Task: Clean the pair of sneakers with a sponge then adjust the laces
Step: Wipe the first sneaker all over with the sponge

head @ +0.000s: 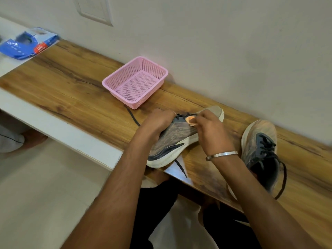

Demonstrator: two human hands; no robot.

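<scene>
A grey-brown sneaker (176, 137) with a white sole and dark laces lies tilted on its side on the wooden shelf (71, 90), toe toward the wall. My left hand (158, 121) grips its upper around the collar. My right hand (210, 130) pinches a small orange sponge (190, 120) against the sneaker near the laces. The second sneaker (260, 151) stands upright to the right, its dark laces loose and one end hanging over the shelf's front edge.
An empty pink mesh basket (107, 83) stands against the white wall behind the held sneaker. A blue packet (27, 44) lies at the far left end. A silver bangle (221, 155) circles my right wrist. My legs are below the shelf.
</scene>
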